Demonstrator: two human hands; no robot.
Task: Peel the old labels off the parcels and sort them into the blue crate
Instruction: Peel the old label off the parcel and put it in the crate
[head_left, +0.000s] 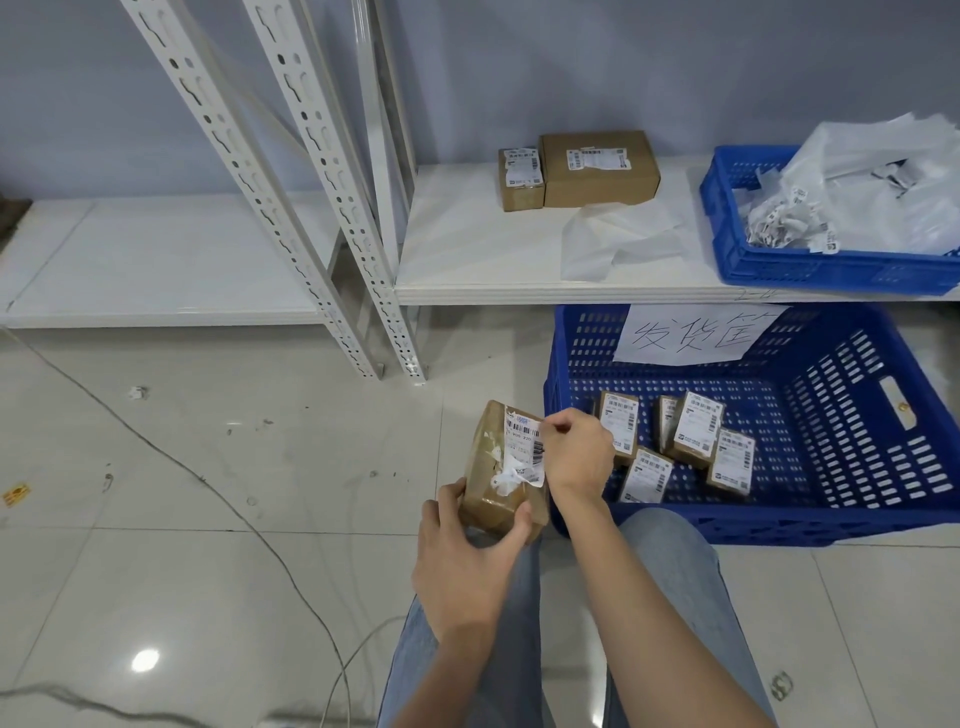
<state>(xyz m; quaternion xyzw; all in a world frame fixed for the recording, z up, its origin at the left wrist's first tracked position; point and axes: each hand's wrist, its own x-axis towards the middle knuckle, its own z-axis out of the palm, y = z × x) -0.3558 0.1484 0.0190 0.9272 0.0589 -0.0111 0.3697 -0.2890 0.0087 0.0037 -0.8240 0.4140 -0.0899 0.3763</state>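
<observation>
My left hand (467, 566) grips the near end of a small brown parcel (493, 483) held above my lap. A torn white label (524, 447) with a barcode is partly lifted from its top face. My right hand (574, 449) pinches the label's right edge with thumb and forefinger. To the right, on the floor, stands a large blue crate (852, 415) with a handwritten paper sign; several small labelled parcels (691, 431) lie inside it.
A white shelf (467, 249) carries two more brown boxes (597, 169), a crumpled white bag (618, 239) and a smaller blue crate (727, 244) full of peeled labels and plastic. White rack posts (311, 208) rise at left. A cable (249, 525) runs across the tiled floor.
</observation>
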